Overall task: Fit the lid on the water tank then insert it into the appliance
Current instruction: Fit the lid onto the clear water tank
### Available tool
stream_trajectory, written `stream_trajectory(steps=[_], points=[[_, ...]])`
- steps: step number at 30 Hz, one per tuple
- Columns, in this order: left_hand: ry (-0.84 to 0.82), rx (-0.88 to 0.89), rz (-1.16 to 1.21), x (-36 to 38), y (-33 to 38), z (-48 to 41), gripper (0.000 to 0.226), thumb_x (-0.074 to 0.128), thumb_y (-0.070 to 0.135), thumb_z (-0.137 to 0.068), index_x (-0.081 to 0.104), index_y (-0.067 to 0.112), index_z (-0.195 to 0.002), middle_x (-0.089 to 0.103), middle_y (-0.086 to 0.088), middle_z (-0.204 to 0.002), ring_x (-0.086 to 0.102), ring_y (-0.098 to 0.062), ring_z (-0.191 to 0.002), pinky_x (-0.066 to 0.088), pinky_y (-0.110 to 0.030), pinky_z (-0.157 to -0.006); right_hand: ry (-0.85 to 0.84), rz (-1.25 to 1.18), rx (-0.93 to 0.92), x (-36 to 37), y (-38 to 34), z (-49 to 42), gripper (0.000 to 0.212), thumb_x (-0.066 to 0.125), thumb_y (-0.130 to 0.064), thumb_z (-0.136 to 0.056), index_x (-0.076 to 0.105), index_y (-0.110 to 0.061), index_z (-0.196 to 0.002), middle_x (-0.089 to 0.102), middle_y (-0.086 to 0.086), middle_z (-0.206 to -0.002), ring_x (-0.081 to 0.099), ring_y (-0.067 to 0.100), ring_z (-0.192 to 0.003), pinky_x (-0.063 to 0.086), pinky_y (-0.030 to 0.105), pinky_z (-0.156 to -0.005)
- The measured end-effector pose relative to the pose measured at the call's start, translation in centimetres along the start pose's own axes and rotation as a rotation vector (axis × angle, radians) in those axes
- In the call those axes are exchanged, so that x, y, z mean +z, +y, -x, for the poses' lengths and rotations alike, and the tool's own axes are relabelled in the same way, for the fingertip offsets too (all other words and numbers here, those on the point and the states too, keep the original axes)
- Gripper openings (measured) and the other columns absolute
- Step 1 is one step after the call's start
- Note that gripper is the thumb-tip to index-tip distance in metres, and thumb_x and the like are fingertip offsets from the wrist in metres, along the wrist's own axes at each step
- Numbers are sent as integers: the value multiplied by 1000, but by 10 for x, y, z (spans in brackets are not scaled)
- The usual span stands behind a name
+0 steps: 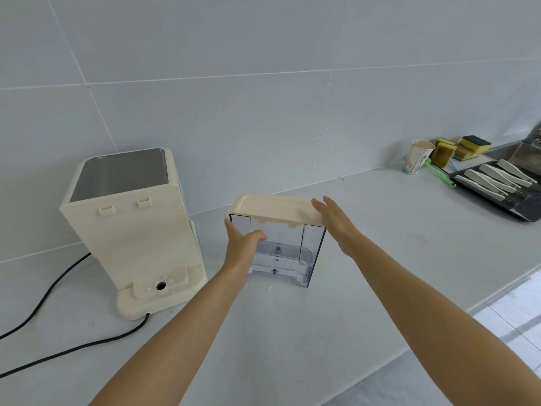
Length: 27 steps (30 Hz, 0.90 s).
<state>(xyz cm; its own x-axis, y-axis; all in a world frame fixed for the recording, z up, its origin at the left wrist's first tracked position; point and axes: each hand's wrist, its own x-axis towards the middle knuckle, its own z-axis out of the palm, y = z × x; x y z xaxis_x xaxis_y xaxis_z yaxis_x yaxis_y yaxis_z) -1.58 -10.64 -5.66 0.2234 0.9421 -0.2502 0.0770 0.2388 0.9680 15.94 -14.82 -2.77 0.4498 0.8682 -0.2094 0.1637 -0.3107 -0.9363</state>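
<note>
Here the lidded water tank stands between both hands, left hand gripping its side, right hand spread flat on the lid.

You get soft, even daylight, brightest lower right; shadows are faint, the wide lens bends the pale grey wall tiles, and detail is slightly soft.

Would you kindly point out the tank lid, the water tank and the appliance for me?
lid (273, 207), head view, on its cream top face.
water tank (285, 250), head view, on its clear front wall.
appliance (131, 238), head view, on its cream rear panel.
</note>
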Motion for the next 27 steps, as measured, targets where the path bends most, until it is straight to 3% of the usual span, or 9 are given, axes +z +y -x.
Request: stream_trajectory(steps=[2, 5, 9, 12, 14, 17, 21, 25, 27], points=[[-18, -6, 3, 4, 4, -1, 90, 55, 11, -78, -8, 27, -140, 3, 0, -154, 18, -25, -137, 22, -43, -107, -16, 46, 17, 0, -4, -5, 59, 43, -37, -91, 28, -10, -141, 32, 10, -149, 36, 27, -130, 31, 41, -106], [-12, -26, 1, 8, 8, -4, 89, 56, 19, -80, -11, 26, -139, 1, -4, -154, 16, -27, -138, 20, -46, -109, -30, 131, 9, 0, -6, -5, 48, 48, -27, -88, 41, -5, -130, 50, 14, -115, 47, 15, -81, 38, 24, -68], [11, -58, 3, 10, 16, -14, 90, 58, 35, -80, -9, 23, -139, 8, -6, -153, 21, -29, -135, 24, -48, -105, -15, 185, 8, -1, 0, -6, 40, 57, -28, -82, 44, -10, -116, 48, 3, -103, 47, 16, -84, 35, 26, -65], [10, -43, 7, 11, 20, -25, 75, 62, 39, -77, 14, 19, -131, 24, -9, -146, 32, -26, -128, 31, -38, -93, -12, 198, 21, 1, 1, -1, 30, 65, -31, -77, 42, -13, -83, 43, 0, -77, 43, 12, -67, 30, 23, -54], [-6, -19, 3, 12, 21, -32, 64, 65, 36, -76, 23, 18, -120, 32, -9, -140, 38, -23, -119, 31, -33, -86, -33, 207, 13, 3, 1, 3, 41, 69, -33, -73, 31, -20, -65, 32, -1, -65, 34, 12, -58, 24, 22, -51], [-47, 30, -28, 11, 22, -44, 53, 67, 25, -75, 29, 18, -111, 46, -4, -122, 45, -20, -109, 35, -29, -83, -47, 246, 23, 9, 3, 12, 44, 72, -37, -70, 33, -18, -70, 34, -4, -68, 37, 12, -62, 25, 22, -52], [-204, 41, -76, 8, 29, -54, 55, 66, 12, -76, 35, 16, -121, 52, 10, -99, 51, -5, -94, 36, -19, -68, -109, 355, 46, 18, -4, 26, 53, 70, -44, -70, 46, -11, -104, 50, -1, -92, 50, 19, -89, 37, 26, -67], [-374, -29, -111, 4, 33, -68, 54, 62, 12, -78, 40, 26, -124, 51, 4, -123, 42, -16, -116, 25, -42, -107, -148, 471, 47, 28, -11, 35, 40, 62, -43, -77, 49, -9, -93, 46, -2, -72, 47, 17, -71, 34, 23, -55], [-428, -59, -128, 2, 36, -74, 51, 60, 10, -78, 44, 27, -123, 51, 0, -125, 39, -22, -123, 26, -46, -108, -180, 440, 52, 32, -12, 37, 35, 60, -39, -79, 49, -7, -87, 45, -1, -69, 47, 19, -71, 36, 24, -60]])
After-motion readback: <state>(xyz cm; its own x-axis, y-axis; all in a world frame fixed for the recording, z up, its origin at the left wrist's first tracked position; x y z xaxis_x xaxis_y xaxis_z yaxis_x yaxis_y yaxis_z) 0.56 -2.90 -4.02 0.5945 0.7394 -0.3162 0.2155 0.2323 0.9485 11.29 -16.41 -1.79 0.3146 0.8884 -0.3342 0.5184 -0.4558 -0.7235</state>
